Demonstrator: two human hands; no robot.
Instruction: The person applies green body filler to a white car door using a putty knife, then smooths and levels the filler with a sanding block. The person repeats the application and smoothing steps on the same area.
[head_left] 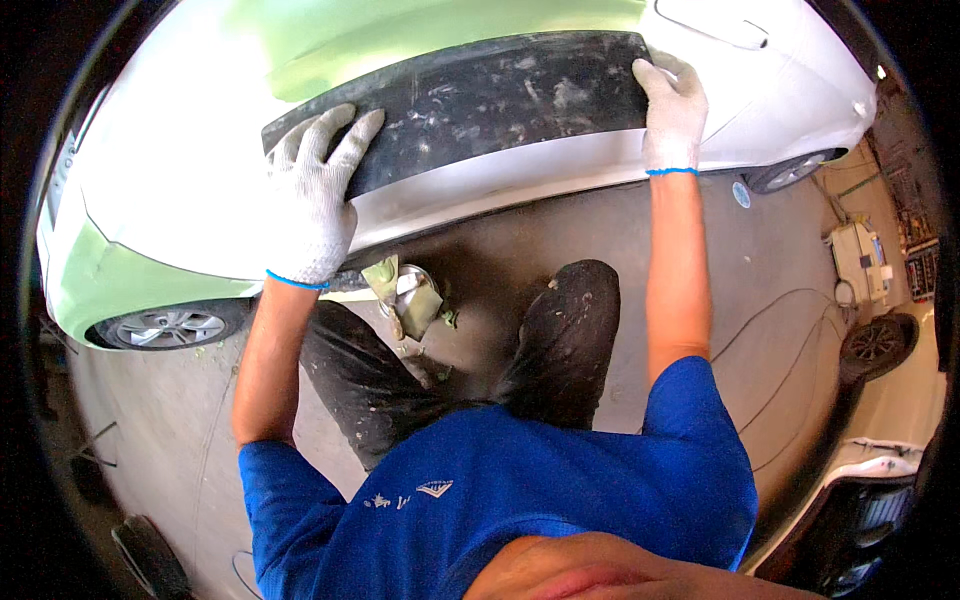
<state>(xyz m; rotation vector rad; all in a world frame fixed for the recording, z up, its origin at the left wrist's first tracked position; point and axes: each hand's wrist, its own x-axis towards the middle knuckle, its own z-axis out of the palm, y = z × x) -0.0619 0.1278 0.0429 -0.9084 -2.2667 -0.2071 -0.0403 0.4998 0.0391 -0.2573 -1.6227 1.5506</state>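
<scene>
Head view: nearest, below the arms, a dark-trousered knee (575, 310) rises on either side of the gap above the floor. Near the left knee, on the grey floor (530, 225), sits a round, silvery container (431, 279); pale green, crumpled sheets (424, 306) and a small white piece lie in or over it, hiding its depth, so what lies beneath cannot be told. Farther out, the left hand (315, 195), in a white knit glove, spreads open fingers over the left end of a long, black, pale-smudged sheet (500, 95). The right hand (676, 112), gloved alike, has its thumb at the sheet's right end; whether it grips cannot be told. The sheet lies along the side of a white car with pale green patches (580, 165).
</scene>
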